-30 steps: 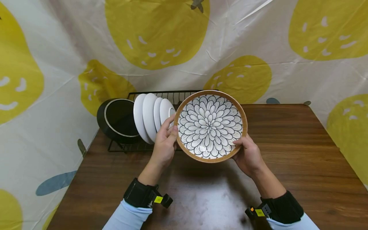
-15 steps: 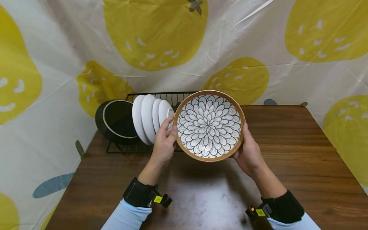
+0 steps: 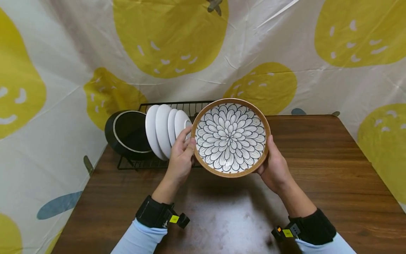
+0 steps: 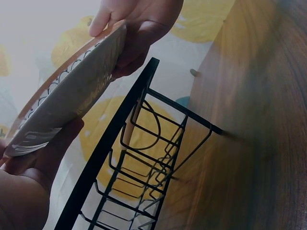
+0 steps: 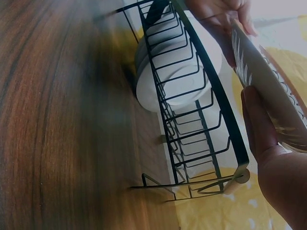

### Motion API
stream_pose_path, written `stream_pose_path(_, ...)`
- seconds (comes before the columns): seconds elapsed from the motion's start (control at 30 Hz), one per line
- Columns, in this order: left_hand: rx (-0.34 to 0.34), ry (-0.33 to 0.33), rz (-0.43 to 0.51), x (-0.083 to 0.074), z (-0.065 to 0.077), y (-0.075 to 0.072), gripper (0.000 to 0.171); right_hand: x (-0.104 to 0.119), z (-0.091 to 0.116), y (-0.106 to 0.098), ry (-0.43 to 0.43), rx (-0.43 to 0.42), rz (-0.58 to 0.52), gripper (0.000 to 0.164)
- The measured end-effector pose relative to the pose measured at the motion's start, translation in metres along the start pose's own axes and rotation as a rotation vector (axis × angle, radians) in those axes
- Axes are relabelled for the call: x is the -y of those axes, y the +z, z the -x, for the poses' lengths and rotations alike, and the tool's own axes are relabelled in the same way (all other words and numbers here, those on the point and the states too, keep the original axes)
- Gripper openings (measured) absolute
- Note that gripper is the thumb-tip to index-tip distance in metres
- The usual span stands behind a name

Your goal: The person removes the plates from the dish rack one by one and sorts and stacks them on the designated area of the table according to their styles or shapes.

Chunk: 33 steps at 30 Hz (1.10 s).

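Note:
A round plate (image 3: pixel 231 137) with a brown rim and a black-and-white petal pattern is held up between both hands, its patterned face toward the head camera. My left hand (image 3: pixel 180 160) grips its left edge, thumb on the rim and fingers reaching behind. On the opposite edge, my right hand (image 3: pixel 277 171) holds the plate with the thumb along the rim and the fingers beneath. Both wrist views show the plate's pale underside (image 4: pixel 72 100) supported by fingers, above and in front of the black wire dish rack (image 5: pixel 211 96).
Several white dishes (image 3: pixel 162 130) stand on edge in the rack's left part. Left of them leans a dark oval-looking vessel (image 3: pixel 131 132) with a pale rim line. The wooden table (image 3: pixel 333 169) extends to the right, and a fruit-print cloth (image 3: pixel 203 84) hangs behind.
The right thumb has shifted from the plate's face out to its right rim. The plate stays almost in place, and the left hand keeps its grip.

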<state>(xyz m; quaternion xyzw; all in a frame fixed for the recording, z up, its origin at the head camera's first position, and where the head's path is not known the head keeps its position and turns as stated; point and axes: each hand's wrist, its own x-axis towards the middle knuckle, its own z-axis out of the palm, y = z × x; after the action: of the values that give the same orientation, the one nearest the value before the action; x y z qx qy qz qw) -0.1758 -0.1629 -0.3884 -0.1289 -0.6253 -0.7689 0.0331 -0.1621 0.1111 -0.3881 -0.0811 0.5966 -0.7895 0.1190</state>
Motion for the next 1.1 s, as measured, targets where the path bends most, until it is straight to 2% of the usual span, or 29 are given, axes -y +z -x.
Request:
stream_pose_path(0.8, 0.016, 0.031, 0.022, -0.003, -0.002, 0.001, 0.051, 0.005, -0.001, 0.002, -0.02, -0.007, -0.028, 0.077)
stream_pose_path(1.1, 0.038, 0.017, 0.051, -0.013, -0.004, 0.007, 0.051, 0.016, 0.002, -0.002, -0.088, -0.045, 0.037, 0.081)
